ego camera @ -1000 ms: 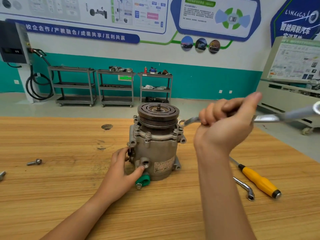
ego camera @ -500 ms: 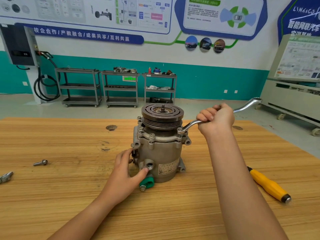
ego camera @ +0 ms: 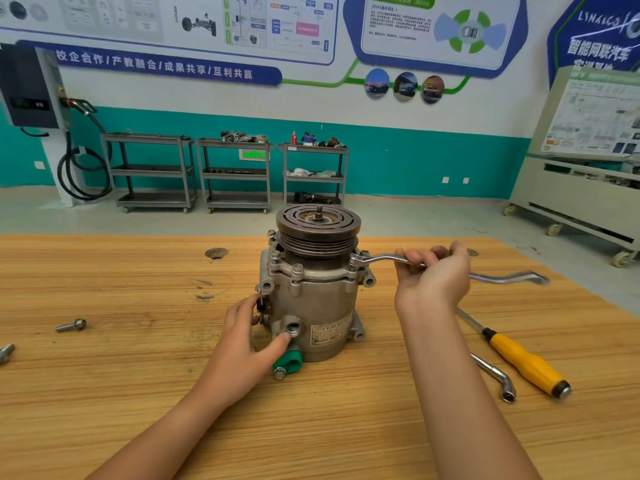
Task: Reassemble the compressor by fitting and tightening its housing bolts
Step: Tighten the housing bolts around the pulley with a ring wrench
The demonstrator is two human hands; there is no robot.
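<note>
The compressor (ego camera: 311, 296) stands upright at the centre of the worktop (ego camera: 138, 393), pulley uppermost. Several housing bolts (ego camera: 297, 269) sit in the flange. The ring wrench (ego camera: 381, 259) is seated on the one at 2 o'clock, its shank clasped in the right grip (ego camera: 433, 275) — tightening appears under way. The left grip (ego camera: 242, 337) holds the lower body at 8 o'clock, steadying it. 1 loose bolt (ego camera: 71, 324) lies well apart at 9 o'clock, so fitting is likely unfinished. Swing room: bare board toward 12 and 3 o'clock, with the worktop's right edge beyond. A screwdriver (ego camera: 523, 362) and socket key (ego camera: 495, 374) lie at 4 o'clock — seemingly below the handle's arc.
</note>
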